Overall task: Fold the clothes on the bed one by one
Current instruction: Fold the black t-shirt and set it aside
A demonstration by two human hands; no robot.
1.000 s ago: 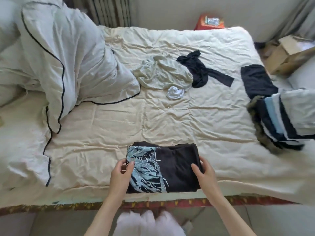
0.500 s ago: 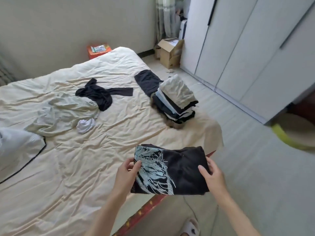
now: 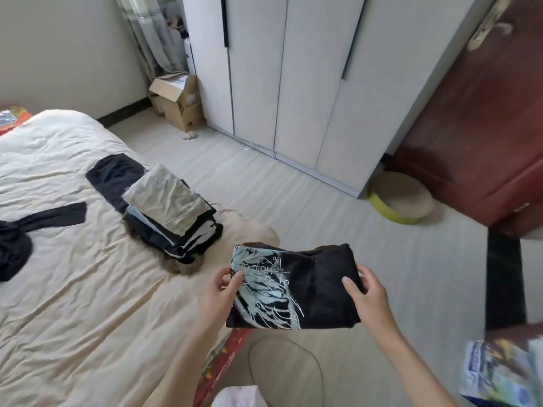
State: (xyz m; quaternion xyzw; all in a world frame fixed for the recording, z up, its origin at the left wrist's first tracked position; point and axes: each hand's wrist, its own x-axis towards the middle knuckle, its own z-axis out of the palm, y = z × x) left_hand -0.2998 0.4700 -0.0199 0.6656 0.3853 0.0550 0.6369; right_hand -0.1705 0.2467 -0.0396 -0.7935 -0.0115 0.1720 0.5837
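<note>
The folded black shirt (image 3: 296,289), lying on the bed (image 3: 73,289) a second ago, is now being carried clear of the bed's corner, over the floor (image 3: 382,245), toward the stack of folded clothes (image 3: 173,212).

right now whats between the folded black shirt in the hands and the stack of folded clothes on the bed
In the head view, only bare cream bedsheet at the bed's corner lies between the black shirt and the stack.

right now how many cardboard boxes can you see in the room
1. The cardboard box sits open on the floor in the far corner, beside the white wardrobe and below the curtain. Others may be hidden out of frame.
</note>
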